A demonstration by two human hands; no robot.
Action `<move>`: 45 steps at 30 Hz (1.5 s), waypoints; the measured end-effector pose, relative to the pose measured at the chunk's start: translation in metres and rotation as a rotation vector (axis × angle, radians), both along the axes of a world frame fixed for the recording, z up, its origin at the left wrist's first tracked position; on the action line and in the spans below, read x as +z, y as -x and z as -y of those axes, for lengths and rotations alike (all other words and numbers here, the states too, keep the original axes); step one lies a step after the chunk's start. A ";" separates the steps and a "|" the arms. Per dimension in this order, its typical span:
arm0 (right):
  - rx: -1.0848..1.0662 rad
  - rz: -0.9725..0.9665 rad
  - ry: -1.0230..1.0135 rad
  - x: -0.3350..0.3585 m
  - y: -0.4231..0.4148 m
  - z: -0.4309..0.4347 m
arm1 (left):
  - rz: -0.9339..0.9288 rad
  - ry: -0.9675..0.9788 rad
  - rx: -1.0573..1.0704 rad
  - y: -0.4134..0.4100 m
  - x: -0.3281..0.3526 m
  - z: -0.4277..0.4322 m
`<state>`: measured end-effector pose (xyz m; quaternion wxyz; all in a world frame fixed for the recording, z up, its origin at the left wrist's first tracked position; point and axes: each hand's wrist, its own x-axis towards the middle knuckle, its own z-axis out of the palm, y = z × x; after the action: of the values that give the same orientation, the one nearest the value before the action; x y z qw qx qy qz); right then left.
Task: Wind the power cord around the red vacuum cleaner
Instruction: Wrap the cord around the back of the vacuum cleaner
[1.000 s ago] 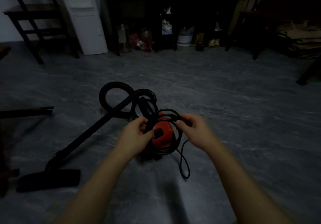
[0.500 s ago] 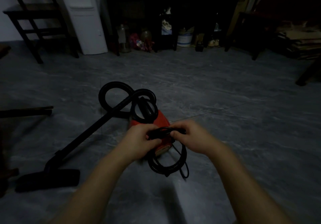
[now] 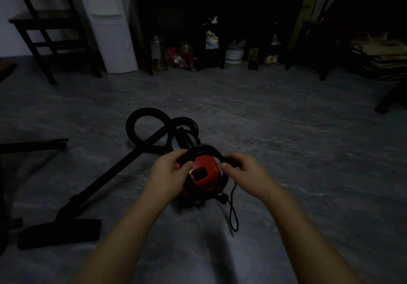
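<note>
The grey floor (image 3: 286, 173) carries the red vacuum cleaner (image 3: 204, 173), hose (image 3: 141, 116) and floor nozzle (image 3: 59, 233).

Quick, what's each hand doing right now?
Left hand: closed on the power cord beside the red vacuum cleaner.
Right hand: closed on the same cord.

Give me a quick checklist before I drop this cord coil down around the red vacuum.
1. Left hand gripping the power cord: ok.
2. Right hand gripping the coil's other side: ok.
3. Coil spread over the red vacuum cleaner: ok.
4. Loose cord tail gathered in: not ok, it trails on the floor.
5. Hose clear of the coil: cannot tell, they overlap behind the body.
</note>
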<state>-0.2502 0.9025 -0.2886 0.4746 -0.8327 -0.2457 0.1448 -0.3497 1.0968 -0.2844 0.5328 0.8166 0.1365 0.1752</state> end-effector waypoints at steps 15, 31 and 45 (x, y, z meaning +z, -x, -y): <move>-0.101 -0.129 -0.235 0.005 0.002 -0.005 | 0.015 0.271 0.118 -0.006 -0.007 0.007; -0.105 -0.224 -0.400 0.011 0.010 -0.008 | -0.015 0.353 0.067 0.000 -0.005 0.020; -0.026 -0.225 -0.230 0.011 0.002 -0.002 | -0.157 -0.083 -0.028 0.008 0.000 -0.001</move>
<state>-0.2518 0.9040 -0.2773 0.5931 -0.7546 -0.1950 0.2019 -0.3579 1.0983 -0.2847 0.4884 0.8511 0.1589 0.1087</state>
